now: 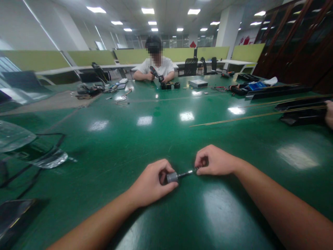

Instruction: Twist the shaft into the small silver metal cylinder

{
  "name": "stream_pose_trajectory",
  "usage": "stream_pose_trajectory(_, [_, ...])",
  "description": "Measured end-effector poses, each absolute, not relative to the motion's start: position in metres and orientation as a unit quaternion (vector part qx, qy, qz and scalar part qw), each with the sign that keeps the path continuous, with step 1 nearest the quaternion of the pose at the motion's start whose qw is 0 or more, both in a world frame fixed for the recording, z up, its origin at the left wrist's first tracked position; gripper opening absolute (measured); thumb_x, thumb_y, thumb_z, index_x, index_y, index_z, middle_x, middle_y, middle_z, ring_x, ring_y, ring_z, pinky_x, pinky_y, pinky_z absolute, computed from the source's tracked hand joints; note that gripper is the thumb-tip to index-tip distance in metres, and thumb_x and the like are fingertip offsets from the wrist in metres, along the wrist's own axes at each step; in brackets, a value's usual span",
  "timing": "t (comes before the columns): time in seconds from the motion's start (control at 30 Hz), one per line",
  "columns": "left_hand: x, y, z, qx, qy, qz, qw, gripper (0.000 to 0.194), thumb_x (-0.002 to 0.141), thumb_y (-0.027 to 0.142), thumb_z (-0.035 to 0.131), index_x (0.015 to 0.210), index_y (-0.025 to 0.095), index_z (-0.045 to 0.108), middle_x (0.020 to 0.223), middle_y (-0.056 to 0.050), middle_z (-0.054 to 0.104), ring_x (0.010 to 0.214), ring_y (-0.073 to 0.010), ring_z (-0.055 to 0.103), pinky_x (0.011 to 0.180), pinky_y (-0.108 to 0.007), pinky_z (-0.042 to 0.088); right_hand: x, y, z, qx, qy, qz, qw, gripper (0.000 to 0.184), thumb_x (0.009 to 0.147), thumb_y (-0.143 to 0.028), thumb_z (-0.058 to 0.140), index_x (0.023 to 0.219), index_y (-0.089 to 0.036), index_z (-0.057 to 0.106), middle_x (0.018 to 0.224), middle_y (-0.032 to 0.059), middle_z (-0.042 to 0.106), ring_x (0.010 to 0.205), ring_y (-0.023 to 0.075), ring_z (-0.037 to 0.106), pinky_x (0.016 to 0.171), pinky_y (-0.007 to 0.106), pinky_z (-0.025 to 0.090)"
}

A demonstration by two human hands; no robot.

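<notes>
Low over the green table [117, 142], my left hand [154, 182] grips a small grey metal cylinder [172, 177] between thumb and fingers. A thin dark shaft [184, 174] with a shiny tip sticks out of the cylinder toward the right; it looks like a small motor, but I cannot be sure. My right hand [212, 161] pinches a small metal piece [195, 169] at the end of that shaft. Its fingertips hide part of the piece, so whether it is separate from the shaft I cannot tell.
A clear plastic bottle [36, 152] lies at left, above a dark flat device [15, 218]. Thin rods [234, 119] and black channels [299, 116] lie at right, beside another person's hand [329, 114]. Opposite, a co-worker [156, 66] handles a tool.
</notes>
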State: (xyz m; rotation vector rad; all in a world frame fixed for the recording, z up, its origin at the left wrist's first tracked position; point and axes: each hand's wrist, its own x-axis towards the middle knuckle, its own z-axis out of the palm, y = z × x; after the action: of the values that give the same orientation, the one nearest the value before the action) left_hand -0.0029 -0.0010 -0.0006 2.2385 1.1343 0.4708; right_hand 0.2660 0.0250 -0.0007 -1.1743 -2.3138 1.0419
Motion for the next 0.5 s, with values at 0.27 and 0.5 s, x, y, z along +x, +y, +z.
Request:
stream_pose_trajectory(0.27, [-0.003,-0.001,0.000,0.843,0.421,0.183,0.279,0.018,0.074,0.023,0.069,0.083,0.018,0.053,0.077,0.001,0.055,0.064,-0.0126,0.050,0.058,-0.023,0.037,0.246,0.021,-0.006,-0.385,-0.839,0.326,0.204,0.017,0.073,-0.032,0.076,0.078,-0.017,0.076,0.069,0.0015,0.066,0.062,0.0118,0.058,0.059,0.023,0.041])
stream_pose_trajectory(0.5, [-0.004,-0.001,0.001,0.846,0.421,0.186,0.270,0.019,0.076,0.026,0.069,0.084,0.018,0.054,0.078,0.001,0.057,0.064,-0.0128,0.051,0.059,-0.023,0.038,0.244,0.023,-0.011,-0.376,-0.825,0.340,0.249,0.019,0.076,-0.034,0.075,0.084,-0.017,0.076,0.078,0.0038,0.070,0.071,0.0140,0.061,0.065,0.024,0.043])
